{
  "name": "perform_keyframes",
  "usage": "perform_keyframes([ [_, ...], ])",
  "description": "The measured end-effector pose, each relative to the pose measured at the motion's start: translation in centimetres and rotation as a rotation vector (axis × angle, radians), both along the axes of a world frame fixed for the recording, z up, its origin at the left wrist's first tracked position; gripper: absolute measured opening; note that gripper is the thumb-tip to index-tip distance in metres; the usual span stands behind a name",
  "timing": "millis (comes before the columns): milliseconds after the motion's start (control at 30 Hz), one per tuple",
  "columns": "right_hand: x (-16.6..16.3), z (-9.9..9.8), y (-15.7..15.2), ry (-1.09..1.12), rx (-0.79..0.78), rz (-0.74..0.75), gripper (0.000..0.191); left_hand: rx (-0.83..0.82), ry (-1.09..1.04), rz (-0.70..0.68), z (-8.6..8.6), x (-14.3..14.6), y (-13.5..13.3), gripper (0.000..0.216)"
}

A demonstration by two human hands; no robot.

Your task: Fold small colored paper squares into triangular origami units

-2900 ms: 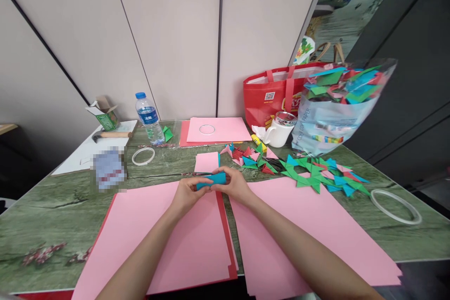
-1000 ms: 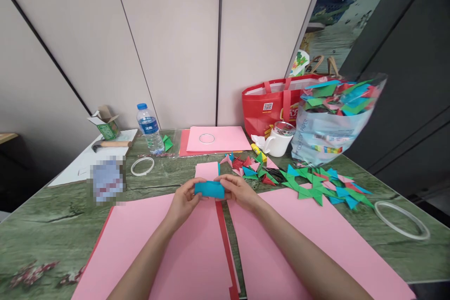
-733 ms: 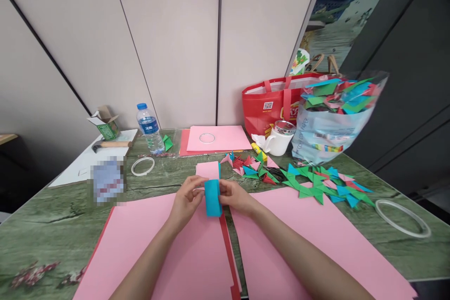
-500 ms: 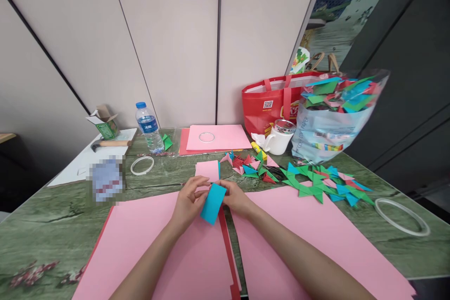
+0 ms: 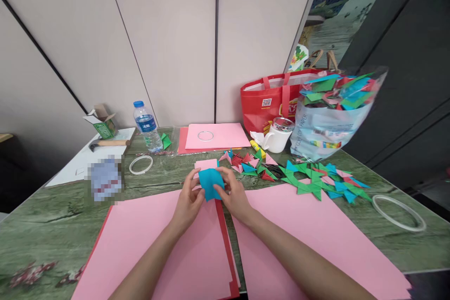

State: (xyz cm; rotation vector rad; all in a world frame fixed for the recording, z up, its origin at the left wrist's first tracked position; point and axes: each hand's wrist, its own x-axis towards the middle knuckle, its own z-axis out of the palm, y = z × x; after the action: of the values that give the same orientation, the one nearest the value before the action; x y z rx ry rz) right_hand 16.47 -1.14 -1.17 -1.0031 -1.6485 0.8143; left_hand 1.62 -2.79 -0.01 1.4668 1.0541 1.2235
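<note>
Both hands hold a small folded blue paper piece point(image 5: 210, 182) just above the table, over the gap between two pink sheets. My left hand point(image 5: 189, 201) pinches its left edge with thumb and fingers. My right hand point(image 5: 234, 195) pinches its right and lower edge. The blue piece now looks roughly square, with a point at the bottom. A small pink paper slip point(image 5: 206, 165) lies just behind it. Large pink sheets point(image 5: 168, 248) lie under my forearms, with a red sheet edge point(image 5: 225, 239) between them.
Folded paper triangles point(image 5: 312, 179) in green, blue, red and pink lie scattered to the right. A clear bag point(image 5: 330, 112) of more, a white mug point(image 5: 277, 137) and a red tote point(image 5: 270, 103) stand behind. A water bottle point(image 5: 146, 125), white rings point(image 5: 140, 164) point(image 5: 399, 206) and a hammer point(image 5: 107, 143) are also on the table.
The blue piece was a horizontal strip between my hands, then turned upright and tilted; now it is held as a shorter, squarish shape slightly farther from me.
</note>
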Motion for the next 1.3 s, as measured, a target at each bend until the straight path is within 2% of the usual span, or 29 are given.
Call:
perform_keyframes([
  [100, 0.4, 0.0, 0.4, 0.027, 0.032, -0.025, 0.042, -0.024, -0.034, -0.008, 0.3, -0.5, 0.3, 0.04],
  [167, 0.6, -0.1, 0.8, 0.055, 0.044, -0.015, 0.044, -0.042, 0.027, -0.029, 0.4, -0.9, 0.4, 0.032],
  [267, 0.9, -0.2, 1.4, 0.056, 0.04, 0.037, 0.026, -0.012, 0.101, -0.049, 0.5, -1.3, 0.6, 0.027],
  [367, 1.1, -0.3, 1.7, 0.069, -0.052, 0.059, 0.022, 0.053, 0.158, -0.115, 0.5, -1.4, 0.7, 0.029],
  [500, 1.4, -0.1, 1.9, 0.163, -0.19, 0.133, 0.02, 0.12, 0.241, -0.138, 0.2, -1.4, 0.9, 0.03],
  [667, 1.6, -0.1, 2.2, 0.262, -0.212, 0.309, 0.022, 0.12, 0.236, -0.176, 0.1, -1.6, 0.9, 0.021],
  [800, 1.7, -0.5, 2.3, 0.235, -0.244, 0.293, 0.016, 0.169, 0.305, -0.224, 0.1, -1.9, 1.0, 0.014],
  [900, 1.7, -0.3, 2.2, 0.182, -0.24, 0.279, 0.016, 0.181, 0.332, -0.184, 0.1, -1.8, 1.0, 0.013],
  [1000, 1.7, 0.2, 1.9, 0.157, -0.225, 0.315, 0.022, 0.121, 0.299, -0.063, 0.2, -1.6, 1.0, 0.01],
  [1067, 1.5, 0.4, 1.6, 0.139, -0.215, 0.341, 0.028, 0.052, 0.215, 0.031, 0.2, -1.3, 0.9, 0.016],
  [1133, 1.1, 0.4, 1.3, 0.113, -0.192, 0.294, 0.036, -0.001, 0.096, 0.087, 0.2, -1.0, 0.8, 0.03],
  [1200, 0.7, 0.2, 1.0, 0.086, -0.166, 0.197, 0.041, -0.032, -0.02, 0.091, 0.4, -0.7, 0.6, 0.048],
  [1300, 0.2, -0.3, 0.7, 0.065, -0.138, 0.089, 0.036, -0.08, -0.13, 0.073, 0.7, -0.5, 0.5, 0.072],
])
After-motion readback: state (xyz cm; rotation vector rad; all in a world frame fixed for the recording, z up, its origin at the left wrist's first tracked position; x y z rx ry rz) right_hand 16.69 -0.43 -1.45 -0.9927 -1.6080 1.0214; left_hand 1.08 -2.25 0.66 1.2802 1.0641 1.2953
